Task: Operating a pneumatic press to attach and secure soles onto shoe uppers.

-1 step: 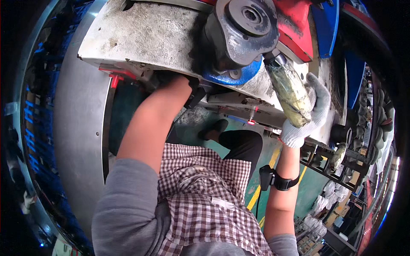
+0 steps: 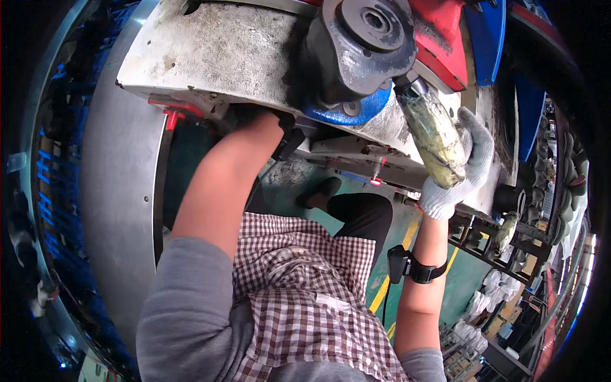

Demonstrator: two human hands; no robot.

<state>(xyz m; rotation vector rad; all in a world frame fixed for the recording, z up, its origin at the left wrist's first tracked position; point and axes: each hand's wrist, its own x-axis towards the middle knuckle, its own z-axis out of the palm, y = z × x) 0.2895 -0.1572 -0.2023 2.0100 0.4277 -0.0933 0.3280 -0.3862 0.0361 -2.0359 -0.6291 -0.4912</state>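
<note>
- Holding a yellow-green bobbin, the gloved right hand is clamped round its lower end; it slants up-left to the machine.
- Left hand reaches under the machine, hidden; can't tell its grip.

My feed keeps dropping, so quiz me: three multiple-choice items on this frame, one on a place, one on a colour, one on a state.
1. Where is the left hand?
A. hidden under the machine housing
B. on the floor
C. on the knee

2. What colour is the glove on the right hand?
A. black
B. white
C. orange

3. What is the right hand doing?
A. hanging free
B. in a pocket
C. gripping the yellowish handle

Answers: 1 A, the forearm vanishes beneath the grey housing. 2 B, the knit glove is white. 3 C, its fingers wrap the handle.
</note>
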